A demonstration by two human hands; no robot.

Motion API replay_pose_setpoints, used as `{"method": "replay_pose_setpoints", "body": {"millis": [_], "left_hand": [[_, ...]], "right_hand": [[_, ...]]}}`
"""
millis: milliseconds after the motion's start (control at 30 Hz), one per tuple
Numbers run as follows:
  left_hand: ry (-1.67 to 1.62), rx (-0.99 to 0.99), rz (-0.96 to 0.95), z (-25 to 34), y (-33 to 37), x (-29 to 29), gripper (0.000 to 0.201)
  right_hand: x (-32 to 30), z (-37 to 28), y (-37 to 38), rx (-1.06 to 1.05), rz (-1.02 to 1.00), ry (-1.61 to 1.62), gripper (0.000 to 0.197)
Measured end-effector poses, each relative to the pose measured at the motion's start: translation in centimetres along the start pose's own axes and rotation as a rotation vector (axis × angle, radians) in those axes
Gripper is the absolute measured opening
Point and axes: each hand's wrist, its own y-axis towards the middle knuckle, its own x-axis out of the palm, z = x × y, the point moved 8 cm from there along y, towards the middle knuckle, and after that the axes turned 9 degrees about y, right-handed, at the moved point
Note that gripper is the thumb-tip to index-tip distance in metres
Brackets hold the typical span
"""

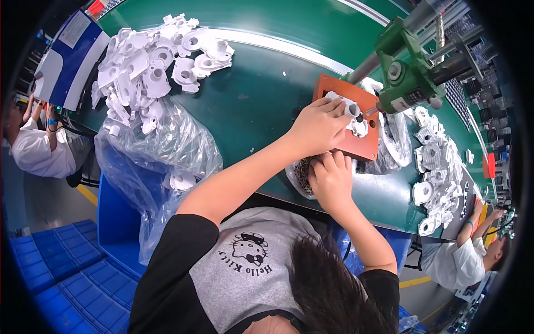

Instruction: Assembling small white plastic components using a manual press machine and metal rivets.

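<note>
While one white part [360, 128] sits on the orange block [364, 148] between the counter's [258, 94] near and far edges, its work looks unfinished | left hand [320, 127]: grip closed over it | right hand [332, 177]: beside metal pieces [301, 175], fingertips obscured, grip cannot be told | left heap [133, 72], right heap [436, 173] lie toward counter's ends, perhaps waiting or done

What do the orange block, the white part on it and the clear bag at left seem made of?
Orange block: satin plastic or painted metal; flat faces leave it open. White part: probably matte moulded plastic, given its even colour and rounded shapes. Clear bag: likely plastic film, glossy, transparent, crinkled.
</note>
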Motion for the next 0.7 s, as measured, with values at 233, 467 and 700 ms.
{"method": "replay_pose_setpoints", "body": {"millis": [233, 467, 700], "left_hand": [[0.004, -0.008, 0.007, 0.0, 0.0, -0.2, 0.02], [-0.003, -0.014, 0.009, -0.1, 0.0, -0.1, 0.014], [-0.006, -0.018, -0.014, -0.3, -0.2, 0.0, 0.014]], "right_hand": [[-1.6, 0.7, 0.7, 0.0, 0.029, 0.109, 0.015], [-3.9, 3.2, 1.1, 0.214, -0.012, 0.442, 0.009], [-3.0, 8.4, 0.0, 0.668, 0.001, 1.124, 0.003]]}}
